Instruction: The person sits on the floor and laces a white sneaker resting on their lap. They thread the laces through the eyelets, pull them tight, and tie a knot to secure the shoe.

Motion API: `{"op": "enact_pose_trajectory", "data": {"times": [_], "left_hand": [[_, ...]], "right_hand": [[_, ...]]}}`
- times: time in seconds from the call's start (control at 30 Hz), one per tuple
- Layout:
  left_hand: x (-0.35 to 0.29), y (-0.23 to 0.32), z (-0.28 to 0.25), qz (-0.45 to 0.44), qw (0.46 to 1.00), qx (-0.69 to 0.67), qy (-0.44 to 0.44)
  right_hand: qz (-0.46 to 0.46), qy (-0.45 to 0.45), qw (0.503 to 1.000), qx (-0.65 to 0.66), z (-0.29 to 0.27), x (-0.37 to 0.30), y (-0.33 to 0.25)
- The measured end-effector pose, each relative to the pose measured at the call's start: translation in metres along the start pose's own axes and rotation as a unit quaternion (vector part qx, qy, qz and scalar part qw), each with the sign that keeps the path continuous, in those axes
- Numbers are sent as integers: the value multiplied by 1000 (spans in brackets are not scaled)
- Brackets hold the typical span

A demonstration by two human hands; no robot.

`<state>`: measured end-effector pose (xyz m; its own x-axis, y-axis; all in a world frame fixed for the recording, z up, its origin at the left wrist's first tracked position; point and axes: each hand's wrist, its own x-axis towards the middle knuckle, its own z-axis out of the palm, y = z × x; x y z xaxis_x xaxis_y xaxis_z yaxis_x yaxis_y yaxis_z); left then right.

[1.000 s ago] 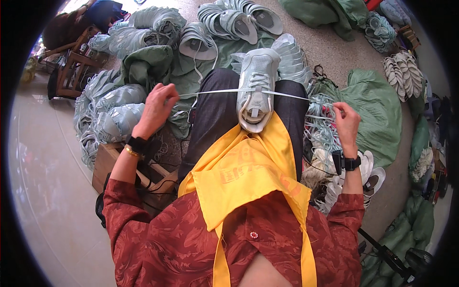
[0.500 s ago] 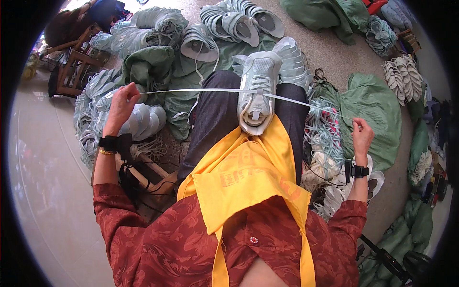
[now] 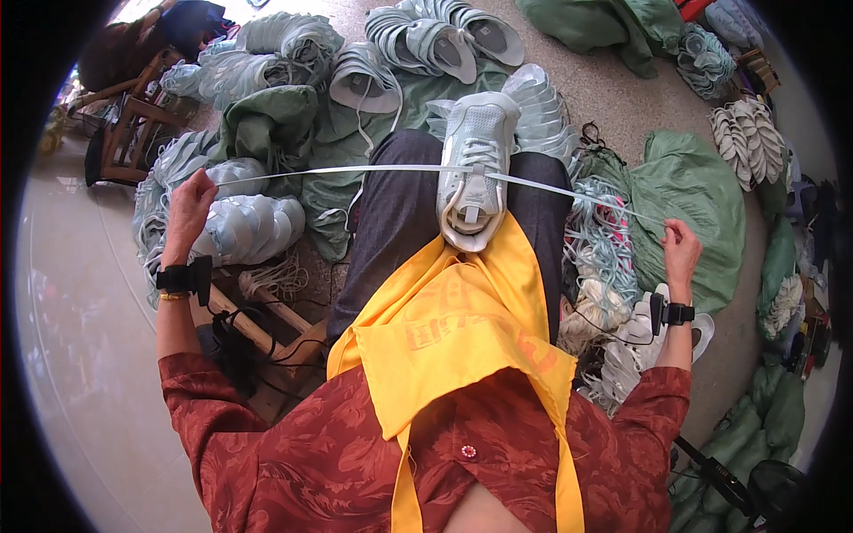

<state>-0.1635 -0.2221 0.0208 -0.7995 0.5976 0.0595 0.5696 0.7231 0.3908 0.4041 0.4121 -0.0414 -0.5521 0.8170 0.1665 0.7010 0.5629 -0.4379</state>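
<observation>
A pale mint-grey sneaker (image 3: 480,124) rests between my knees, toe pointing away from me, its opening toward the yellow apron (image 3: 462,311). A white shoelace (image 3: 355,168) comes out of both sides of its eyelets and is stretched out to left and right. Far out on the left, my left hand (image 3: 189,202) is closed on one lace end. My right hand (image 3: 681,246) pinches the other end out to the right, a little lower. The lace looks taut on both sides. Its upper rows cross the tongue in a laced pattern.
Stacked shoe uppers (image 3: 249,226) lie left of my knees, beside a wooden stool (image 3: 289,320). More sneakers (image 3: 426,44) stand beyond on green cloth. To the right are a bundle of pale blue laces (image 3: 604,235), a green sack (image 3: 689,195) and white shoe parts (image 3: 626,351).
My left hand has moved farther out to the left and slightly down, drawing its lace side longer. My right hand has shifted slightly to the right. The sneaker stays between my knees.
</observation>
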Motion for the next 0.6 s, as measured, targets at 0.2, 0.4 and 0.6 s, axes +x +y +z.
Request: {"op": "enact_pose_trajectory", "data": {"times": [0.2,0.4,0.6], "left_hand": [[2,-4,-2,5,1000,-3,-10],[13,2,-4,54,996,77,-1],[35,29,6,36,996,44,-66]], "right_hand": [[-18,-11,999,-40,5,1,22],[-70,-25,995,-72,17,2,48],[-68,-143,982,-101,38,5,37]]}}
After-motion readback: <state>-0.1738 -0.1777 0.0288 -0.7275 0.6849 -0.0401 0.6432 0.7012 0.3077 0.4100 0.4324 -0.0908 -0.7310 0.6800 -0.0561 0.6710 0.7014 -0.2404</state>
